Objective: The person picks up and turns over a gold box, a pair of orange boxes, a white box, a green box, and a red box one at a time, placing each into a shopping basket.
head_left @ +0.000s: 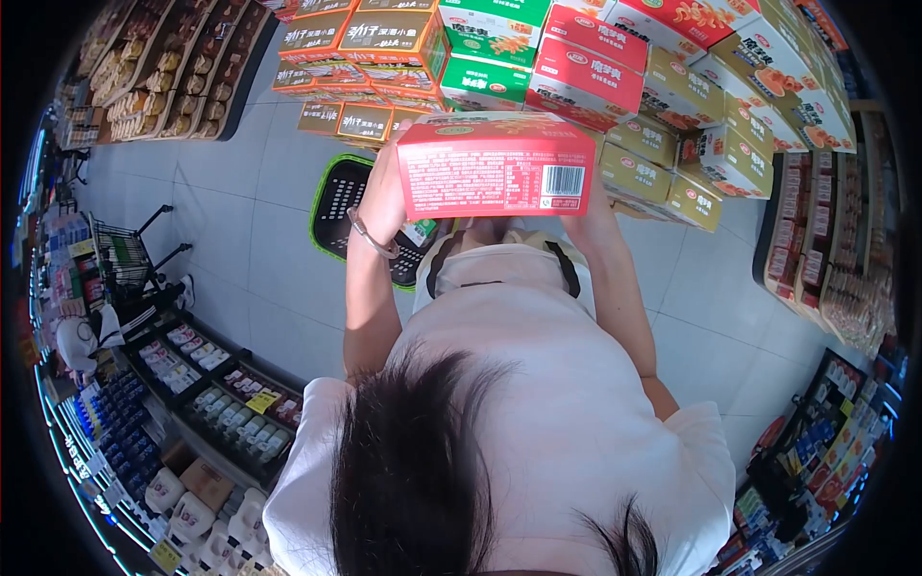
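Observation:
A red snack box (451, 182) is held up in front of my body, its side with small print and a barcode facing me. My left hand (386, 187), with a bracelet at its wrist, grips the box's left end. At the right end, my right hand (584, 216) holds it too, its fingers mostly hidden behind the carton. Just beyond the box rises a stack of snack cartons: orange ones (392, 43), green ones (485, 84), red ones (588, 82) and gold ones (684, 91).
A black shopping basket with a green rim (315, 216) is low on my left, with a green package (420, 230) in it. Further left are a shopping cart (123, 254) and a person in a white hat (77, 341). Shelves (812, 230) of packaged goods curve along both sides.

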A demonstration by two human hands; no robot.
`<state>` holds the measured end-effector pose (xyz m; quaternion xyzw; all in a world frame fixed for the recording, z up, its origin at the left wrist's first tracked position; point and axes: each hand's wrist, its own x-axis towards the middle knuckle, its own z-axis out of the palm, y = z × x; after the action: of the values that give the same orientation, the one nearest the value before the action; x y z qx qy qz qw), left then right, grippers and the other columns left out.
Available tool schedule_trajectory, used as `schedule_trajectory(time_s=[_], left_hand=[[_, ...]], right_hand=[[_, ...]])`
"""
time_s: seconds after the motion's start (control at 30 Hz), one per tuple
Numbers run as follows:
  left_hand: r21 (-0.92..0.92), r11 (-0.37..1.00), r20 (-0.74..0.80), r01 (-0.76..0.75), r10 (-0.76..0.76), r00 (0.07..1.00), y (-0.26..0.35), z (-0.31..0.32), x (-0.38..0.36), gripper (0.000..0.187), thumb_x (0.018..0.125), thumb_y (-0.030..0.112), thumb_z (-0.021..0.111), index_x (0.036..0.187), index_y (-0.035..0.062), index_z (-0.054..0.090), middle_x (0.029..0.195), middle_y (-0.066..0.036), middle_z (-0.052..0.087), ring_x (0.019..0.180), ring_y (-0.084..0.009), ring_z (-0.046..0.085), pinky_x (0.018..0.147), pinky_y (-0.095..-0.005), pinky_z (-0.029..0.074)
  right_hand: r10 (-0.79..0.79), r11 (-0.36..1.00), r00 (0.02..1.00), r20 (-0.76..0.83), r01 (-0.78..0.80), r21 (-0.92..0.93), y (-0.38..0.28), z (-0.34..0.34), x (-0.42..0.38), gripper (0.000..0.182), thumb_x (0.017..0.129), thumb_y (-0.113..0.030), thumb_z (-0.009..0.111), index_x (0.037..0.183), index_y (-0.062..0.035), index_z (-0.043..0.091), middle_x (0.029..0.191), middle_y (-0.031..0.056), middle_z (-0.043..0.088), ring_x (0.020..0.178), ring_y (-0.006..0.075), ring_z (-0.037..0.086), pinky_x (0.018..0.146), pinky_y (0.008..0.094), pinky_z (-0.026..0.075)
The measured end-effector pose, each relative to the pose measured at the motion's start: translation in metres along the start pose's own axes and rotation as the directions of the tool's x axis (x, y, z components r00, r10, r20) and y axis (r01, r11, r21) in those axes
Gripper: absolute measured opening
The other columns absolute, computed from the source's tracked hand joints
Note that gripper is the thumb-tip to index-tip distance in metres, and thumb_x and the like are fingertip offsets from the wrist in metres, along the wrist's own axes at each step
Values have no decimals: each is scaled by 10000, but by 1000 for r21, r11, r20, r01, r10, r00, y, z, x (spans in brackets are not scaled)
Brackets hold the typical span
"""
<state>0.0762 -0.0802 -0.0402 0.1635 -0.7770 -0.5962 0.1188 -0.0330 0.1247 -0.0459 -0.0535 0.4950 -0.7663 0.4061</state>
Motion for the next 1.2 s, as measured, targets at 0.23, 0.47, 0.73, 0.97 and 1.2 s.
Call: schedule_trajectory(time_s=[0.23,0.47,0.73,0.97,1.2], left_hand=[[-66,996,6,66,-66,998,1,-1,-4,419,946,278,350,1110,-63,531,1097,-215,591,1044,-307,535,963,-367,350],[14,998,-4,56,-56,998,-5,-5,-7,416,947,276,352,1130,-54,527,1118,-237,585,1079,-351,512,1014,-367,313],[-52,995,-20,86,-87,996,3,-6,-11,401,956,256,328,1083,-62,538,1057,-228,607,987,-371,552,967,-369,358],[171,983,-26,-61,66,997,-14,-11,-12,409,965,258,309,1075,-58,543,1029,-229,613,977,-366,563,926,-372,389],[103,995,-60,-1,8,998,-6,-10,-15,432,957,283,301,1083,-50,547,1057,-245,599,1006,-378,549,886,-378,407]], right_hand=[[10,1000,1000,25,-10,-17,-1,2,0,636,961,-518,332,1393,-51,315,1362,77,430,1250,141,404,1048,326,317],[1,1000,1000,25,0,-30,2,5,-1,640,957,-528,332,1378,-45,335,1344,71,448,1236,139,420,1043,331,323],[5,999,999,44,-2,-53,5,5,0,650,952,-545,323,1370,-48,351,1326,68,462,1213,134,436,1032,346,332],[-4,1000,998,59,5,-16,12,0,3,582,946,-523,368,1341,-96,394,1296,24,482,1188,127,446,1012,362,338],[0,1000,998,57,-1,25,11,4,0,494,949,-471,416,1325,-151,416,1268,-18,503,1167,123,462,984,370,356]])
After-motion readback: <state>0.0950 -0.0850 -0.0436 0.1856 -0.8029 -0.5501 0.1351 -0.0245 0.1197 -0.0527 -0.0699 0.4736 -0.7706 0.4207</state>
